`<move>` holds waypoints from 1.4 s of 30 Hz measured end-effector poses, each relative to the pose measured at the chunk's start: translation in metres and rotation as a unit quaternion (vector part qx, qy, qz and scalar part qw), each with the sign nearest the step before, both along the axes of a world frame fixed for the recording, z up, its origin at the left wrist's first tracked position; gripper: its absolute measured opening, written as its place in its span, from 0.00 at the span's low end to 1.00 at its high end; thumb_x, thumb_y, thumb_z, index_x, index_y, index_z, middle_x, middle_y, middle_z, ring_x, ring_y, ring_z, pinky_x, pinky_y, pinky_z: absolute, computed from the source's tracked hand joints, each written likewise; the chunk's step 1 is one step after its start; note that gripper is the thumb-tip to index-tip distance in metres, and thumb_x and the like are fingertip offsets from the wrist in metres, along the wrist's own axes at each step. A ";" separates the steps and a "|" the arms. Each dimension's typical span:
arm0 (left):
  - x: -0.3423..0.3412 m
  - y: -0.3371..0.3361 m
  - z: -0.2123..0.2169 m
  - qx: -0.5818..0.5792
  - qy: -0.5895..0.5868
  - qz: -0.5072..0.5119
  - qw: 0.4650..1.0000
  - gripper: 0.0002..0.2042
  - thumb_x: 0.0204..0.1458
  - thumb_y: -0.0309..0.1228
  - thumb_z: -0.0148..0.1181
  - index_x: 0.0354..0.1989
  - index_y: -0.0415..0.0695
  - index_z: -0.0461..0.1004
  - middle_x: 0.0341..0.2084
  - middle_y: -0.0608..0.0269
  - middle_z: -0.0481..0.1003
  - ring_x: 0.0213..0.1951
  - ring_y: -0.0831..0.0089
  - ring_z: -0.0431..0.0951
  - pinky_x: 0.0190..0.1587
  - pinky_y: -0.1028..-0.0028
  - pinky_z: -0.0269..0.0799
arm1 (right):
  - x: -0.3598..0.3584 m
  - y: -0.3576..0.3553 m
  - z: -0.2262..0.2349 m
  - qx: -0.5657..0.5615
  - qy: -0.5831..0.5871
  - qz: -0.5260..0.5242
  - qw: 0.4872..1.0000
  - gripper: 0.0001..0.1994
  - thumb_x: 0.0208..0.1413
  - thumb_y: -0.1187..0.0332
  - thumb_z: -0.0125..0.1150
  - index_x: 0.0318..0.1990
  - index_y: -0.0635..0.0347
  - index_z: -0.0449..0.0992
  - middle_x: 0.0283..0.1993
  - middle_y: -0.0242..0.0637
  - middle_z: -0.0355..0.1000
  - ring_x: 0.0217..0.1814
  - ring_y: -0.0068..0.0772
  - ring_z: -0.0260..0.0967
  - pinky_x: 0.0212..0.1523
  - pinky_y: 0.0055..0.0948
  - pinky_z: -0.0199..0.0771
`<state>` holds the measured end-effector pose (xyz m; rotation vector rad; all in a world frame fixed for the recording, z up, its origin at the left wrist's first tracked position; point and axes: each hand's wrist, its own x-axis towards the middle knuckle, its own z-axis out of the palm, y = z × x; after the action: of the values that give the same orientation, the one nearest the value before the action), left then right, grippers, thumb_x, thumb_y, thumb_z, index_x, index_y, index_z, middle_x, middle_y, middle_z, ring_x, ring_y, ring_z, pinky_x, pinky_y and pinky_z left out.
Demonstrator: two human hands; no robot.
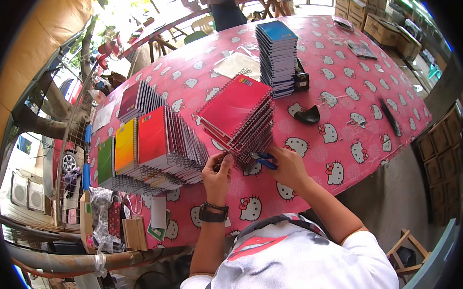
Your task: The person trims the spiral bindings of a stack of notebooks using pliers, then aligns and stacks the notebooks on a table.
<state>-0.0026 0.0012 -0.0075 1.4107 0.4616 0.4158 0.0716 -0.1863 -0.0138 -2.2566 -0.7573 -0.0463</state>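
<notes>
Pink notebooks (236, 105), blue stack (277, 57) behind, red notebooks (153, 135) left, seemingly pliers (266, 163) close

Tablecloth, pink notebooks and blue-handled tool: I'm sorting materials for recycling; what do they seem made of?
Tablecloth: probably vinyl, given its shiny creases.
Pink notebooks: smooth, likely card covers; pale page edges suggest paper; looped coils, perhaps metal wire.
Blue-handled tool: handles likely plastic, from their even blue; head too small to judge.

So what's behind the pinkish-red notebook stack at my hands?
Beyond the pinkish-red notebook stack, a pale sheet lies on the tablecloth, partly hidden, and the blue notebook stack stands to the right. Anything directly behind the nearer stack is covered.
</notes>
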 end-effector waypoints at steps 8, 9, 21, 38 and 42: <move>0.004 -0.005 -0.008 0.074 -0.024 -0.002 0.997 0.17 0.42 0.30 0.69 0.40 0.38 0.74 0.29 0.66 0.76 0.30 0.82 0.73 0.31 0.83 0.69 | 0.001 0.007 -0.006 0.021 -0.148 -0.002 0.989 0.22 0.34 0.68 0.67 0.42 0.59 0.72 0.34 0.42 0.70 0.36 0.48 0.68 0.36 0.41 0.67; 0.005 -0.006 -0.010 0.117 -0.025 0.010 0.993 0.16 0.42 0.30 0.69 0.40 0.38 0.74 0.29 0.66 0.76 0.30 0.82 0.73 0.33 0.82 0.69 | 0.001 0.007 -0.006 0.023 -0.129 0.001 0.991 0.21 0.34 0.68 0.67 0.41 0.59 0.72 0.35 0.42 0.70 0.36 0.47 0.69 0.36 0.41 0.67; 0.001 0.002 -0.024 -0.038 -0.032 -0.001 0.999 0.15 0.46 0.30 0.66 0.43 0.40 0.73 0.30 0.67 0.76 0.28 0.85 0.73 0.24 0.85 0.67 | 0.001 0.000 -0.017 -0.019 -0.093 0.006 0.995 0.22 0.33 0.64 0.66 0.40 0.60 0.71 0.36 0.41 0.69 0.42 0.44 0.66 0.43 0.39 0.65; 0.005 -0.010 -0.023 0.286 -0.085 0.061 0.952 0.12 0.44 0.26 0.66 0.38 0.40 0.72 0.27 0.68 0.74 0.24 0.87 0.69 0.24 0.85 0.65 | -0.005 0.011 -0.014 0.014 -0.114 0.003 0.993 0.18 0.33 0.67 0.65 0.36 0.59 0.72 0.30 0.43 0.68 0.34 0.49 0.67 0.35 0.42 0.66; 0.002 -0.007 -0.028 0.175 -0.037 0.043 0.983 0.12 0.44 0.25 0.65 0.37 0.38 0.72 0.28 0.65 0.76 0.27 0.82 0.73 0.31 0.80 0.70 | -0.004 0.006 -0.008 0.010 -0.165 -0.004 0.986 0.18 0.33 0.68 0.65 0.36 0.60 0.71 0.30 0.43 0.67 0.35 0.49 0.66 0.35 0.41 0.66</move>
<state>-0.0008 -0.0063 -0.0356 1.7127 0.4033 0.6411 0.0681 -0.1801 -0.0216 -2.2604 -0.9134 -0.4392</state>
